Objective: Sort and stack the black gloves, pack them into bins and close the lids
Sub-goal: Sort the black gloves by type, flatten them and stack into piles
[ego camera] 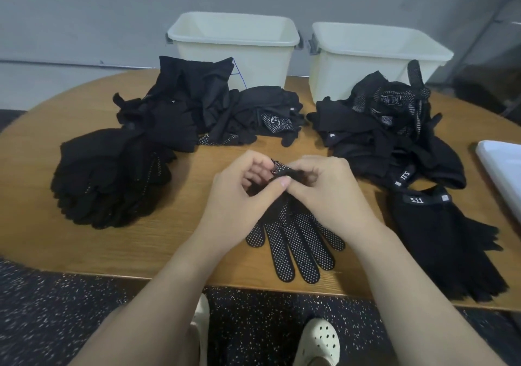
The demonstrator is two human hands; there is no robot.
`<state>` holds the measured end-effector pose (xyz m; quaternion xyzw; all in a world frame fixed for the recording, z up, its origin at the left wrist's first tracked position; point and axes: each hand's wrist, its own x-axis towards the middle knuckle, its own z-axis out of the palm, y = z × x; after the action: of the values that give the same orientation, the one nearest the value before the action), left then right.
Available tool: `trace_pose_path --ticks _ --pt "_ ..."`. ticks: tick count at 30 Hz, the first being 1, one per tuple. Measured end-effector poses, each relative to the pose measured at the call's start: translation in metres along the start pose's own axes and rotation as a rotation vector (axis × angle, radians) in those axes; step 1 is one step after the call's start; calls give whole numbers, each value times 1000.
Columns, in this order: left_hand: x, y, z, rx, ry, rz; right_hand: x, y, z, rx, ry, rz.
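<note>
Left grip and right grip both pinching the cuff of 1 dotted black glove, fingers spread flat near the table's front edge. Stacked gloves toward the left edge, loose heap toward the right. 2 open white bins along the back edge.

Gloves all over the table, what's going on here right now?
A person is sorting black gloves. Both hands, left hand and right hand, pinch the cuff of a dotted glove lying on the wooden table. Loose glove piles sit around it. The two white bins behind are open, with nothing visible inside.
</note>
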<state>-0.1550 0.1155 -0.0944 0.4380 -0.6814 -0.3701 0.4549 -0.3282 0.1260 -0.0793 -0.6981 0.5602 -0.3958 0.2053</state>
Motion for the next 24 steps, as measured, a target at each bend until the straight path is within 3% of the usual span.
trace_pose_path --ticks 4,8,16,24 --pt "3 -1 -6 -75 77 -5 -2 -1 -5 -24 -71 6" --pt "7 0 -19 -264 135 -142 2 9 -12 -56 -1 18" --pt "7 8 -30 -378 189 -230 7 -5 -19 353 142 77" --pt "-1 14 -34 -109 211 25 10 -29 -18 555 209 61"
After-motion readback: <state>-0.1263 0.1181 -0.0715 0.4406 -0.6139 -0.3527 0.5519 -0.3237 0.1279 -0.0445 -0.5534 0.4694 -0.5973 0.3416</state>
